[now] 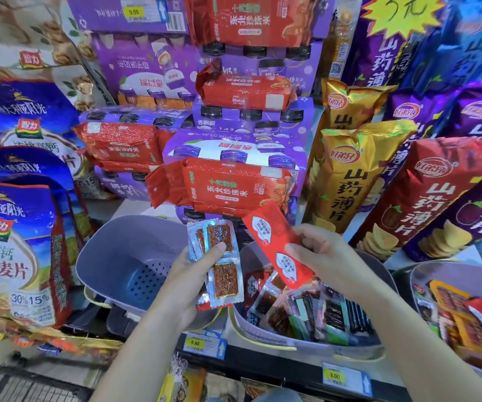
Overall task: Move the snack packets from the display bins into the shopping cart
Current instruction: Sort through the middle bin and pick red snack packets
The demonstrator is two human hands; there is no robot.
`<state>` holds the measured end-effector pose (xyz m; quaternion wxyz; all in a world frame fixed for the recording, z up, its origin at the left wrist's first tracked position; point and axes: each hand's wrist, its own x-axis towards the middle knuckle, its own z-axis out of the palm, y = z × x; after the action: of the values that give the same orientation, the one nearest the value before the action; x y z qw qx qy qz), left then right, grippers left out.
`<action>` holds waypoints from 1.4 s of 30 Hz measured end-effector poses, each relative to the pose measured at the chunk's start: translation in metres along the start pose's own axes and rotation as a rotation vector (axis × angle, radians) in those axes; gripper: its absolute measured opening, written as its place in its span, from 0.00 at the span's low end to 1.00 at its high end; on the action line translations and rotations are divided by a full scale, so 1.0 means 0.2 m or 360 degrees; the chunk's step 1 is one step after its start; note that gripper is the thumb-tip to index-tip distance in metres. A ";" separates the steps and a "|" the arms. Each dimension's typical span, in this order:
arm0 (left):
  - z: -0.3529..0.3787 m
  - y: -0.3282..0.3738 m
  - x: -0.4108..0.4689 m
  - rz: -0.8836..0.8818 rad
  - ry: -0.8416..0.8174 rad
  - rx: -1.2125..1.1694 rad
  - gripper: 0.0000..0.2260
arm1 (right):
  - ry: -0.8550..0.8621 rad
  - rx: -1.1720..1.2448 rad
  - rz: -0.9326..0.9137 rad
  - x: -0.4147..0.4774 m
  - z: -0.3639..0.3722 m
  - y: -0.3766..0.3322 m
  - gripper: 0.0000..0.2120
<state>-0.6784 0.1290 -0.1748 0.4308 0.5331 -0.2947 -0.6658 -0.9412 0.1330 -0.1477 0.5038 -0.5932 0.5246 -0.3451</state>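
Left hand point(187, 274) gripping stacked clear snack packets point(224, 268), right hand point(324, 253) pinching red packet point(274, 242) above middle bin point(263, 332)

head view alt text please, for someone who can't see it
A person's left hand holds silver-edged snack packets and the right hand pinches a red packet, above the grey display bins. Stacked red, purple and gold snack bags stand behind.
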 end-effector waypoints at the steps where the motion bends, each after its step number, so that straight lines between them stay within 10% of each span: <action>1: 0.01 0.00 0.00 0.0011 -0.0018 -0.0006 0.26 | 0.0021 0.0115 0.0034 0.00 0.04 -0.01 0.08; 16: 0.05 -0.04 -0.02 0.0070 -0.0062 -0.0087 0.27 | 0.0123 0.0504 0.0071 0.01 0.39 0.04 0.06; 42: -0.19 -0.03 0.00 0.0004 0.0160 -0.0021 0.34 | -0.0580 -0.2358 0.0063 0.36 0.28 0.44 0.22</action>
<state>-0.6432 0.1346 -0.1902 0.4493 0.5628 -0.2690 -0.6396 -0.8975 0.0814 -0.2551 0.0588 -0.8143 0.5382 0.2095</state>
